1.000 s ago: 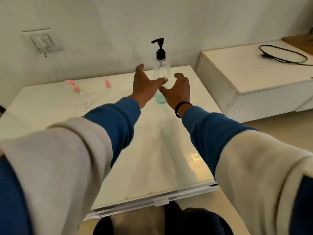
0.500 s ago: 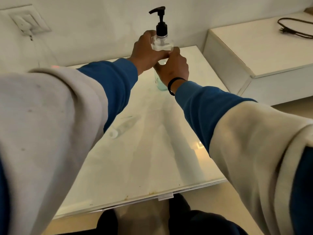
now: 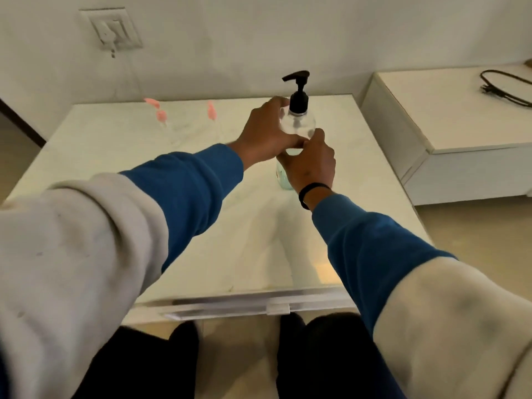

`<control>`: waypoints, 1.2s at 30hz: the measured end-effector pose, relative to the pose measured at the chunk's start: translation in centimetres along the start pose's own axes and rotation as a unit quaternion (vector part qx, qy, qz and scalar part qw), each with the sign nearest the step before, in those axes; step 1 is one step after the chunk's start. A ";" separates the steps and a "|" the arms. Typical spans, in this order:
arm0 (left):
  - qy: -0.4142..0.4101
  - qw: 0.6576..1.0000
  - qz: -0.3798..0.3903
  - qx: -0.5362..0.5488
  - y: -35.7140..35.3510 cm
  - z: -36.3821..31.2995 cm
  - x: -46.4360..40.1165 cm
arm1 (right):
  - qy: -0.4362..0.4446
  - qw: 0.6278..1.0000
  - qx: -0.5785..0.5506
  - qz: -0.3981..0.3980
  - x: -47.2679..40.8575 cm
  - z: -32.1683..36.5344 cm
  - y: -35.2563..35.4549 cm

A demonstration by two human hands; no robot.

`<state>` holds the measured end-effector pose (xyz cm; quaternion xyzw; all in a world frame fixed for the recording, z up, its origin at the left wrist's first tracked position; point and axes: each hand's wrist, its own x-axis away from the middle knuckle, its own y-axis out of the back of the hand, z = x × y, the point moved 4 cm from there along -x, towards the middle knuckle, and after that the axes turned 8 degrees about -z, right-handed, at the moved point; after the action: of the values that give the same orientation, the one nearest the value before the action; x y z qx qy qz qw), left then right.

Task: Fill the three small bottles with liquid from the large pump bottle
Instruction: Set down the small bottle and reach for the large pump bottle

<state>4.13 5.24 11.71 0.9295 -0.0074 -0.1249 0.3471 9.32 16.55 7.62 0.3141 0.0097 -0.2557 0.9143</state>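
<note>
Both hands are on the large pump bottle [image 3: 298, 126], centre-upper frame. The left hand [image 3: 266, 136] wraps the clear shoulder just under the black pump head [image 3: 298, 92], fingers curled round the far side. The right hand [image 3: 312, 162] grips lower down, covering most of the body; a black wristband [image 3: 309, 191] sits at its wrist. A teal-tinted base shows beneath the right hand, standing on or just above the white table [image 3: 259, 240]; contact cannot be confirmed.

Progress, judged: at the very start. The three small bottles [image 3: 172, 119] sit well apart to the upper left, near the table's back edge, clear bodies hard to make out, pink caps apparently on. None looks filled. Opening, pumping and recapping all remain.

Writing: none legible. A faint mark on the bottle's lower body is too blurred to read.
</note>
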 end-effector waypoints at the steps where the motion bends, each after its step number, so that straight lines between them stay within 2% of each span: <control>1: 0.002 1.000 0.002 0.003 0.3 -0.1 1.1 | -0.006 1.000 -0.002 0.002 1.0 0.1 0.3; 10: 0.005 0.999 -0.001 0.037 1.1 0.0 7.2 | -0.018 1.000 0.001 0.011 7.2 0.2 2.6; 22: 0.041 0.998 0.018 0.037 2.2 -0.6 9.1 | -0.040 0.999 -0.010 0.000 8.4 0.4 2.4; 24: 0.064 0.995 -0.027 0.071 4.1 -0.7 10.1 | -0.062 0.998 -0.017 0.007 8.6 0.2 2.4; 27: 0.069 0.973 -0.171 0.141 8.1 0.1 11.8 | -0.092 0.996 -0.002 0.019 9.7 0.7 3.1; 31: 0.144 0.890 -0.333 0.276 12.2 3.6 13.9 | -0.081 0.989 -0.095 -0.075 12.4 3.3 4.7; 33: 0.191 0.860 -0.362 0.304 12.5 5.7 14.6 | -0.061 0.982 -0.153 -0.094 13.9 4.8 4.8; 36: 0.262 0.852 -0.329 0.311 11.4 9.0 14.7 | -0.015 0.978 -0.196 -0.075 15.0 6.6 3.3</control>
<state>17.09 -10.72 9.18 0.9351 0.3519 0.0255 -0.0328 23.02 8.02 12.14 0.1236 0.0697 -0.3213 0.9363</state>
